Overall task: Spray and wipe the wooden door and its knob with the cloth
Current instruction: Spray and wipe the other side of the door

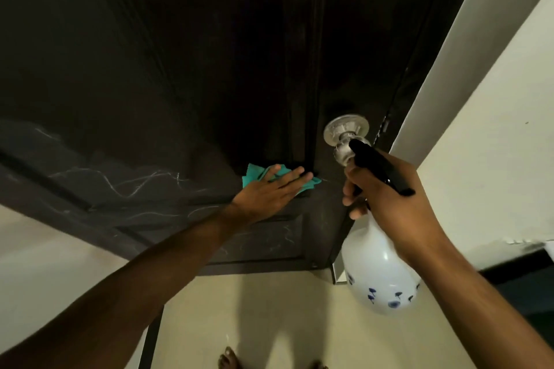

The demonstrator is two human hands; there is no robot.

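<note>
The dark wooden door (186,63) fills the upper view, with pale scratch marks on its lower panels. Its silver knob (344,132) sits at the right edge. My left hand (269,192) presses a teal cloth (254,174) flat against the door, fingers straight, just left of and below the knob. My right hand (395,204) grips a white spray bottle (379,272) with blue markings. Its black nozzle points at the knob and nearly touches it.
A cream wall (494,117) and door frame stand to the right of the door. Pale floor tiles (269,314) lie below, with my bare feet (229,361) at the bottom edge. A dark strip runs along the lower right.
</note>
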